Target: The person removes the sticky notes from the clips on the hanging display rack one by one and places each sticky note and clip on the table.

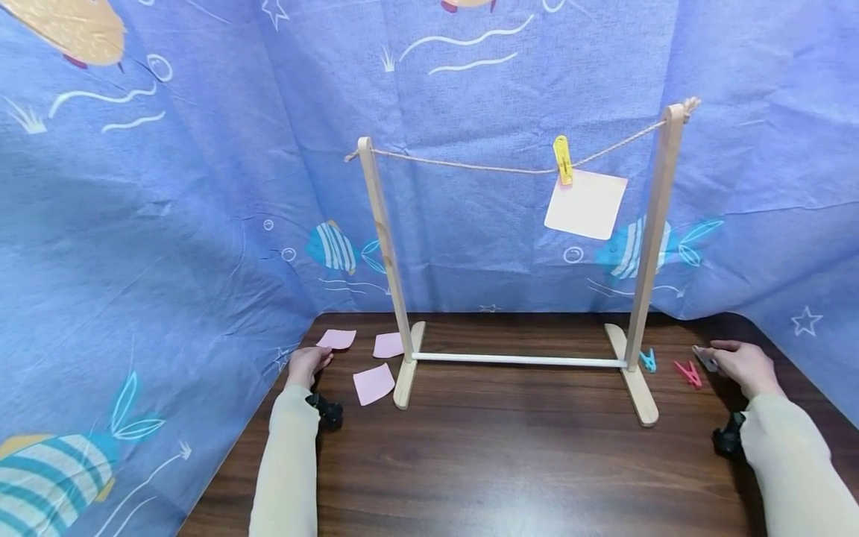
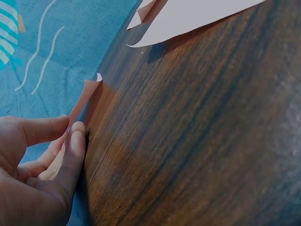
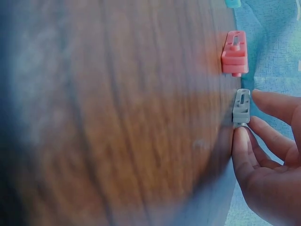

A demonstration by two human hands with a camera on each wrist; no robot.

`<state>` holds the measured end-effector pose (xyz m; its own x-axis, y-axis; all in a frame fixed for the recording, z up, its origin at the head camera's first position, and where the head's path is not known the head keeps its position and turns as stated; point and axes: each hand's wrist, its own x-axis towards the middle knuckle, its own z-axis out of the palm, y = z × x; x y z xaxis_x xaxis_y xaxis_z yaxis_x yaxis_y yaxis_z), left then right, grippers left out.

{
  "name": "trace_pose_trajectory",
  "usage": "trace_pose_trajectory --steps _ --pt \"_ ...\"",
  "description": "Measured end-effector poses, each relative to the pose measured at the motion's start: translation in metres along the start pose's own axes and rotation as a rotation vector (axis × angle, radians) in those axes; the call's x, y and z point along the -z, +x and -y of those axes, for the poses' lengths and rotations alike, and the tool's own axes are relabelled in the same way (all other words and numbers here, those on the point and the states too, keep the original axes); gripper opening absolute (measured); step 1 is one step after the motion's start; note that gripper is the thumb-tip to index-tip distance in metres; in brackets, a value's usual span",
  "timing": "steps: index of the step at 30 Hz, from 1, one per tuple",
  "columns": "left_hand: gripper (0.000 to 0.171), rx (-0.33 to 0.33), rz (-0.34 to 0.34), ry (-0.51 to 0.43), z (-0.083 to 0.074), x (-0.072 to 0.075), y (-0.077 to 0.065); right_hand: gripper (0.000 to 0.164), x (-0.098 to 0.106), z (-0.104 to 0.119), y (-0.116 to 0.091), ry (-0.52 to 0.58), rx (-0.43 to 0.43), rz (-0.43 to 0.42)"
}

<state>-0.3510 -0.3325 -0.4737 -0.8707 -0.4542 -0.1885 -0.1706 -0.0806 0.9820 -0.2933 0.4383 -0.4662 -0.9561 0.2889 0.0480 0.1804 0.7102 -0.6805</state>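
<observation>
At the table's left edge my left hand (image 1: pixel 309 365) pinches a small pink paper note (image 1: pixel 337 339). In the left wrist view that note (image 2: pixel 83 101) stands edge-on between thumb and fingertips, its far corner curled. Two more pink notes, one nearer (image 1: pixel 373 385) and one farther back (image 1: pixel 388 345), lie to its right. My right hand (image 1: pixel 746 367) is at a grey clothespin (image 3: pixel 241 107) on the right side of the table, thumb and fingers curled about it. Beside it lie a red clothespin (image 1: pixel 689 374) and a blue clothespin (image 1: pixel 647 361).
A wooden stand, with a left post (image 1: pixel 385 246) and a right post (image 1: pixel 652 246), rises mid-table. From its rope (image 1: pixel 463 164) hangs a pale square note (image 1: pixel 586 204), clipped by a yellow clothespin (image 1: pixel 563 159). A fish-printed blue cloth (image 1: pixel 470 261) surrounds the dark wooden table (image 1: pixel 510 440).
</observation>
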Motion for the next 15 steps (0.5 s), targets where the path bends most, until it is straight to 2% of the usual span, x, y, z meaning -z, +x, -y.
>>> trace_pose_trajectory --steps 5,9,14,15 --pt "0.035 0.001 -0.021 0.021 0.002 -0.001 0.002 0.062 -0.001 -0.002 0.001 0.042 -0.021 0.006" --pt "0.028 -0.032 0.002 0.023 0.006 0.001 0.005 0.062 0.0 -0.005 0.001 0.06 -0.02 0.019" --pt "0.022 -0.081 0.023 0.073 0.007 0.001 -0.001 0.065 0.004 -0.008 -0.001 0.076 -0.016 0.062" --pt "0.025 -0.071 0.007 0.103 0.004 -0.001 -0.005 0.065 0.005 -0.008 -0.001 0.073 -0.014 0.071"
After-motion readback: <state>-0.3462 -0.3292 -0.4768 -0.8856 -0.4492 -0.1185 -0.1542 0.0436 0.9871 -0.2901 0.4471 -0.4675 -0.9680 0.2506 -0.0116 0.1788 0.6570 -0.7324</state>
